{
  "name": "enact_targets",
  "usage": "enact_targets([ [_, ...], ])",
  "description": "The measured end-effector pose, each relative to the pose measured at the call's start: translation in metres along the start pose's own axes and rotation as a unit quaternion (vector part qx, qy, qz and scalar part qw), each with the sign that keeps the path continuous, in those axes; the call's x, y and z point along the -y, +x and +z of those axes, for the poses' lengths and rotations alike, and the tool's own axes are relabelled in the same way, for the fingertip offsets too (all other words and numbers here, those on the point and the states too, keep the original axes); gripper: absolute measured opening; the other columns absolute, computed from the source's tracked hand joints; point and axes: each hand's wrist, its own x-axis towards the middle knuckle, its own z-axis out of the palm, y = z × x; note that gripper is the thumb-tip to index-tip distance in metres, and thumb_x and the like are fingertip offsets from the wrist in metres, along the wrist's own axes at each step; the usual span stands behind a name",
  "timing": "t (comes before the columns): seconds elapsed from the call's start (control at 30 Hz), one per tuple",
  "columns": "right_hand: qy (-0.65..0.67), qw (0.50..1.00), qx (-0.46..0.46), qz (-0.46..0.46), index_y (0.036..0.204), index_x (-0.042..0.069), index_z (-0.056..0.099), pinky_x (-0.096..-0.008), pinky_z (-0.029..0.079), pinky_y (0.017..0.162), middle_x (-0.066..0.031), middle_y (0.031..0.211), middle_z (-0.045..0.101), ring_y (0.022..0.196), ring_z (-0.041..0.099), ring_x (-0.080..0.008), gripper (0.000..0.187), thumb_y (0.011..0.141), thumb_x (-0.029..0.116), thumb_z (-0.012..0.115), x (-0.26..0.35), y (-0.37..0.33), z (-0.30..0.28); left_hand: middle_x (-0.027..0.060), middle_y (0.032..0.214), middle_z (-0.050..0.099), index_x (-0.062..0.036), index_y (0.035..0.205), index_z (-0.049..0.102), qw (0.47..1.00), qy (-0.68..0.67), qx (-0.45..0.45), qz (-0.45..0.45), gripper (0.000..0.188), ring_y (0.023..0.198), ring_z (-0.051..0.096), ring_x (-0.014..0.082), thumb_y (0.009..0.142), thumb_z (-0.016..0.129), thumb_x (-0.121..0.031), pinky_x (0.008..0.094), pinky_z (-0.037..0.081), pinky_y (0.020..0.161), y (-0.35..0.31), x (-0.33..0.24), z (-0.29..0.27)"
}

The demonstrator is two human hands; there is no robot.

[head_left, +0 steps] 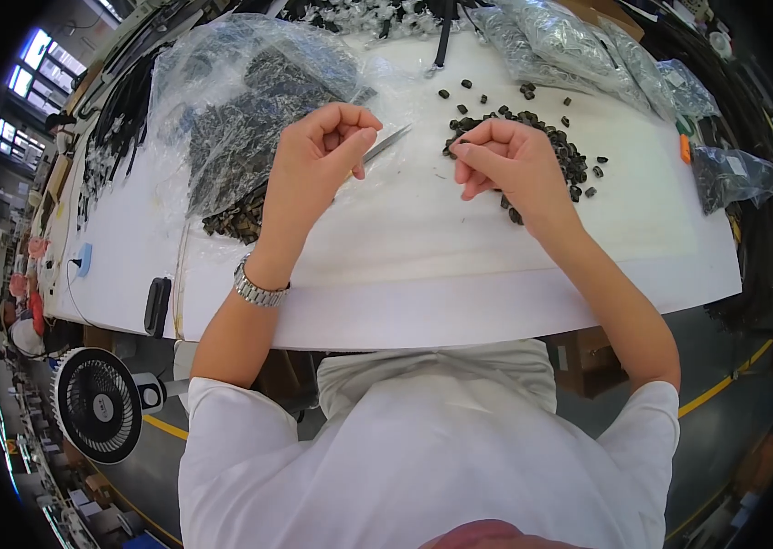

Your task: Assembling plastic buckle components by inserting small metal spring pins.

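Observation:
My left hand (321, 151) is raised over the table with thumb and fingers closed in a pinch. Whatever it may hold is too small to make out. A pointed metal blade (391, 142) shows just beside its fingertips, its other end hidden behind the hand; I cannot tell whether the two touch. My right hand (513, 165) also pinches, above the near-left side of a pile of small black plastic pieces (569, 160). Dark bits show by its fingertips, but whether one is held is unclear.
A large clear plastic bag (258, 101) of dark small parts lies left, spilling brownish pieces (236, 220). Filled clear bags (560, 46) lie far right, near an orange object (685, 149). A black case (158, 306) sits at the front edge; a fan (98, 403) stands below left.

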Motion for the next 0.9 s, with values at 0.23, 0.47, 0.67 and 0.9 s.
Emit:
enact_targets([
  [0.23,-0.481,0.871,-0.051,-0.086,0.114,0.001,0.072,-0.0362,0.056,0.068,-0.0101,0.075,0.072,0.069,0.070,-0.0235,0.023,0.092,0.009,0.068,0.021,-0.010,-0.030,0.0058,0.088,0.069,-0.0033,0.101,0.074,0.894,0.438,0.020,0.094,0.007,0.080,0.066,0.0203,0.095,0.073,-0.007,0.0331,0.053,0.073,0.007,0.027,-0.041],
  [0.47,-0.362,0.906,0.064,-0.213,0.118,0.001,0.072,-0.0432,0.057,0.076,-0.0148,0.082,0.074,0.076,0.072,-0.0342,0.026,0.094,0.009,0.066,0.004,0.004,0.027,0.0108,0.099,0.069,-0.0032,0.101,0.073,0.832,0.532,0.092,0.128,0.012,0.101,0.066,0.0328,0.090,0.074,-0.008,0.0437,0.053,0.088,0.018,0.042,-0.038],
  [0.67,-0.183,0.971,0.086,-0.129,0.119,-0.001,0.072,-0.0340,0.058,0.068,-0.0100,0.092,0.078,0.074,0.074,-0.0184,0.023,0.100,0.011,0.065,-0.015,0.008,0.039,0.0086,0.098,0.071,-0.0042,0.100,0.073,0.855,0.487,0.029,0.175,0.010,0.095,0.068,0.0267,0.092,0.073,-0.009,0.0385,0.054,0.083,0.009,0.044,-0.039],
  [0.9,0.034,0.994,0.098,-0.032,0.121,-0.007,0.069,-0.0282,0.061,0.068,-0.0115,0.101,0.077,0.079,0.073,-0.0137,0.026,0.105,0.013,0.064,-0.012,0.011,0.039,0.0050,0.090,0.072,-0.0015,0.108,0.067,0.984,-0.123,0.039,-0.122,0.013,0.072,0.065,0.0129,0.100,0.072,-0.011,0.0277,0.055,0.071,0.000,0.009,-0.022],
])
